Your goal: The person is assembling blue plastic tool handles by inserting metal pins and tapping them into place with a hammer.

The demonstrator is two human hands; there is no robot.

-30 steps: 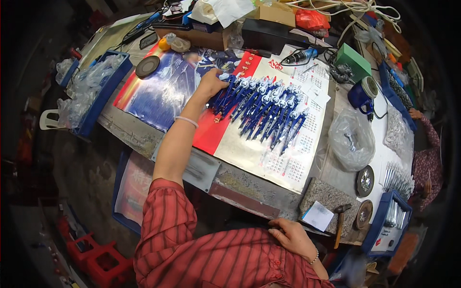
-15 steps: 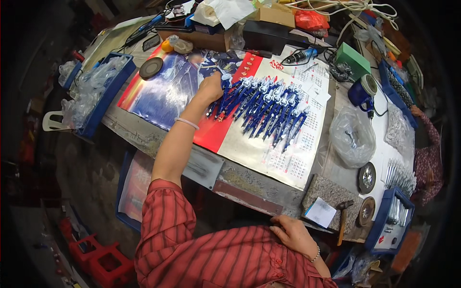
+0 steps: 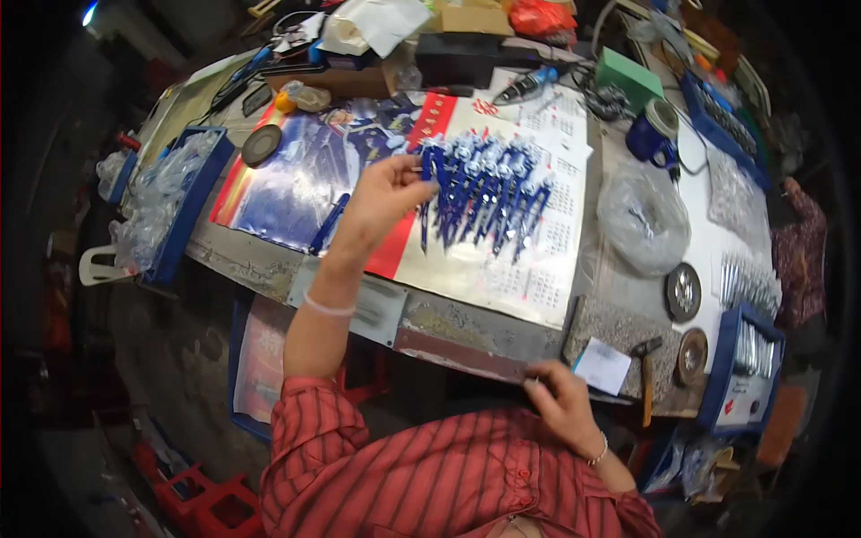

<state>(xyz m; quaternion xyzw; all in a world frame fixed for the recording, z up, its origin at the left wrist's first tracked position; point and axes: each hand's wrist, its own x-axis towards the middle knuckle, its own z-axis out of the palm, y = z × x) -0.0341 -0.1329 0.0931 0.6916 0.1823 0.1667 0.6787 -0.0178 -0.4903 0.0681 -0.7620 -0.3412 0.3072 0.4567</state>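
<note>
On the calendar sheet lies a dense row of slim blue pens [image 3: 493, 202] with pale, knobbed tops. My left hand [image 3: 381, 202] is at the row's left end, thumb and fingers pinched on one blue pen [image 3: 425, 220] that hangs point down. Behind my left wrist a dark blue piece [image 3: 330, 224] lies on the poster; its kind is unclear. Low at the table's front edge, my right hand [image 3: 565, 411] has its fingers bent and thumb apart, and no held thing shows. Close to it are a white paper pad [image 3: 601, 366] and a hammer [image 3: 647, 386] on a stone slab [image 3: 619, 323].
Blue trays stand left [image 3: 202, 184] and right [image 3: 708, 414]. A clear bag [image 3: 641, 224], metal discs [image 3: 683, 291] and a blue motor-like device [image 3: 655, 134] occupy the right side. Boxes and a rotary tool [image 3: 529, 83] line the back. Another person's arm [image 3: 801, 215] shows at far right.
My left hand has come up and nearer from the row's far left end, now with a blue pen. My right hand has risen from my lap toward the table edge. The view has shifted slightly.
</note>
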